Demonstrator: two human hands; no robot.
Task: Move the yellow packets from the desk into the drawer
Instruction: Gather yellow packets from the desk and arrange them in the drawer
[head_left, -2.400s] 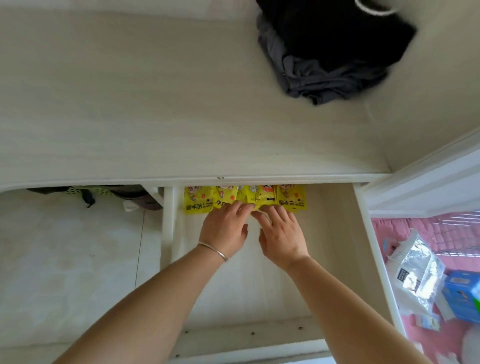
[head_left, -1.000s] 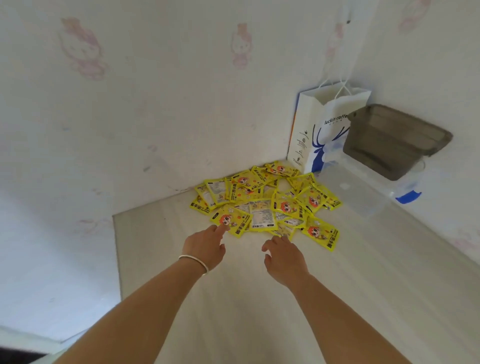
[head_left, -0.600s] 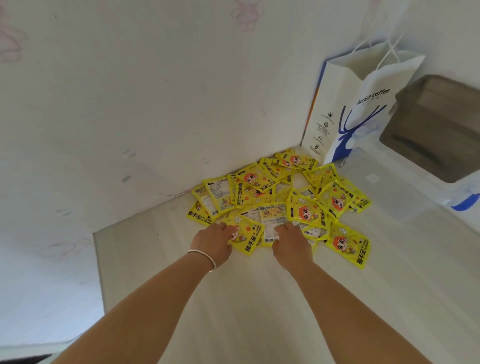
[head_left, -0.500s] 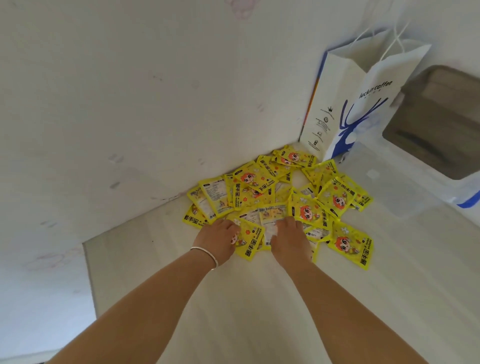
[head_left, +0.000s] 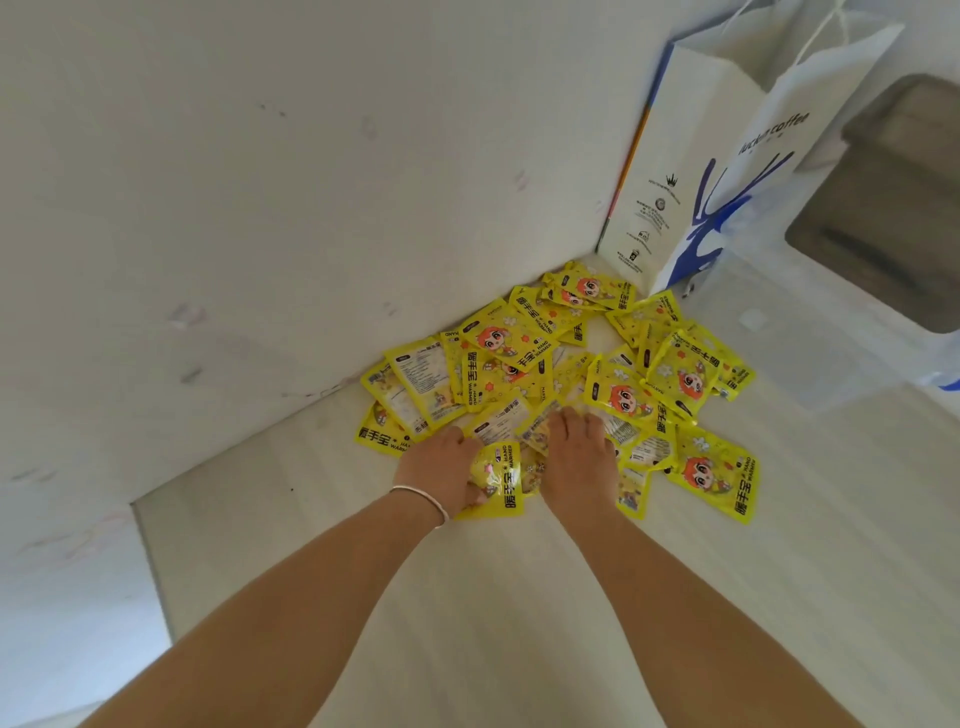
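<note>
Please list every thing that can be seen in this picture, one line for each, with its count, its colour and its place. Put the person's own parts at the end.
yellow packets: many, overlapping, exact count cannot be told; yellow with a red-haired cartoon figure; heaped on the desk in the corner by the wall.
desk: one; pale wood; fills the lower part of the view.
wall: one; white with faint marks; behind and left of the heap.
paper bag: one; white with blue print; upright behind the heap, to its right.
plastic box: one; clear, its dark opening facing the camera; right of the bag.
bracelet: one; silver; on the left wrist.
left hand: one; grip on a packet at the near edge of the heap.
right hand: one; fingers down on the packets beside it.
</note>
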